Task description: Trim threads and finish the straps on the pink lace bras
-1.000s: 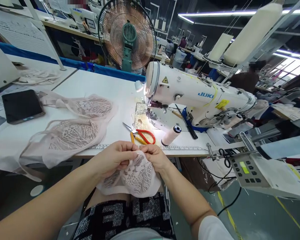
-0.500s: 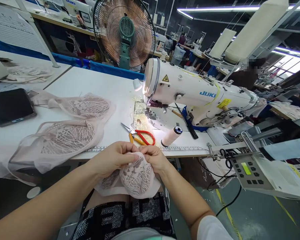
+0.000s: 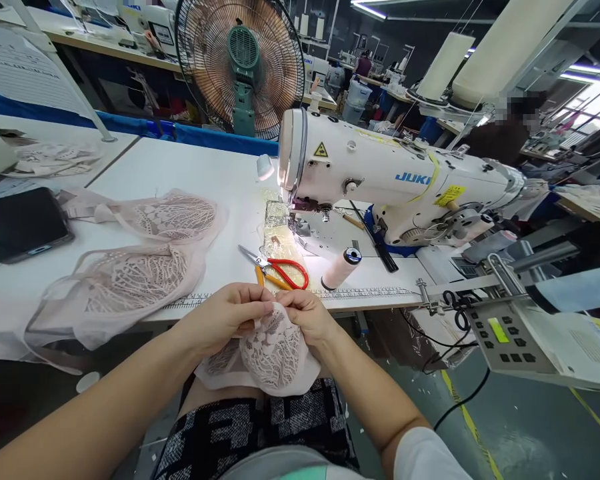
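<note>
A pale pink lace bra cup (image 3: pixel 273 353) hangs over my lap, just below the table's front edge. My left hand (image 3: pixel 225 317) pinches its top edge from the left with closed fingers. My right hand (image 3: pixel 307 313) pinches the same edge from the right, fingertips almost meeting the left ones. On the white sewing table (image 3: pixel 195 173) lie more pink lace pieces (image 3: pixel 145 260) to the left. Red-handled scissors (image 3: pixel 280 267) and a spool of pale thread (image 3: pixel 341 267) lie just beyond my hands. The white Juki sewing machine (image 3: pixel 380 180) stands behind them, its lamp lit.
A black phone (image 3: pixel 25 223) lies at the table's left. A standing fan (image 3: pixel 240 63) is behind the table. A grey control panel (image 3: pixel 505 333) juts out at right. Large thread cones (image 3: pixel 505 47) rise upper right. Another person sits behind the machine, and other workstations fill the background.
My hands keep holding the lace cup in the same place. The view has shifted slightly, with the table and machine sliding a little left and up.
</note>
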### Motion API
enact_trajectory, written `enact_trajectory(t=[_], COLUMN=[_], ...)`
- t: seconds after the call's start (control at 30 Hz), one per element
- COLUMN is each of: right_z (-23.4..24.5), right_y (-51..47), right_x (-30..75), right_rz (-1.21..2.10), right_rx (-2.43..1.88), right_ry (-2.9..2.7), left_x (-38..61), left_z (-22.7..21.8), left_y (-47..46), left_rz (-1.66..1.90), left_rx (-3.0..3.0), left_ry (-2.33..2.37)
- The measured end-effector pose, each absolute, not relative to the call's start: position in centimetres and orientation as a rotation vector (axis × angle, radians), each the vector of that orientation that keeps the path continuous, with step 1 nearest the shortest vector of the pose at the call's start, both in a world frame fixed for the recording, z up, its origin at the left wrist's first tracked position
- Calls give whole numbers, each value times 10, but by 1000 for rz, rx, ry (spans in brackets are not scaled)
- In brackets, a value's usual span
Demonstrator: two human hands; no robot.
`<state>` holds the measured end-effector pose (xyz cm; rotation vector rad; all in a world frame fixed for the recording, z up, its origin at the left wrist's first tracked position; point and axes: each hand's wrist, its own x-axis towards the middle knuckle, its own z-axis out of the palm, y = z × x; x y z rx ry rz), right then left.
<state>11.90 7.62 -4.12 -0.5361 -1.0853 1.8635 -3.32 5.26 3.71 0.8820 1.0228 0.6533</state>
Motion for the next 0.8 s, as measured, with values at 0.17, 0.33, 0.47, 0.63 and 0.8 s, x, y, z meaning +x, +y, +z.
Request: enact_trajectory(t=[0.17, 0.33, 0.47, 0.63, 0.8], right_z=[-43, -34, -23, -15, -14], right_y=[73, 81, 102, 124, 134], right_x=[120, 122, 120, 115, 113], right_rz=[1862, 1809, 1744, 1626, 1501], right_rx=[-558, -590, -610, -638, -672], right_ry=[-1056, -1077, -1126, -1195, -1274], left_x=[-31, -30, -34, -44, -51], left_z=[39, 44, 51, 57, 60], left_y=[55, 66, 88, 119, 139], left_rz=[638, 637, 638, 592, 507], left_rx=[832, 855, 913, 990, 1073], left_ry=[1040, 1022, 1035, 1041, 1025])
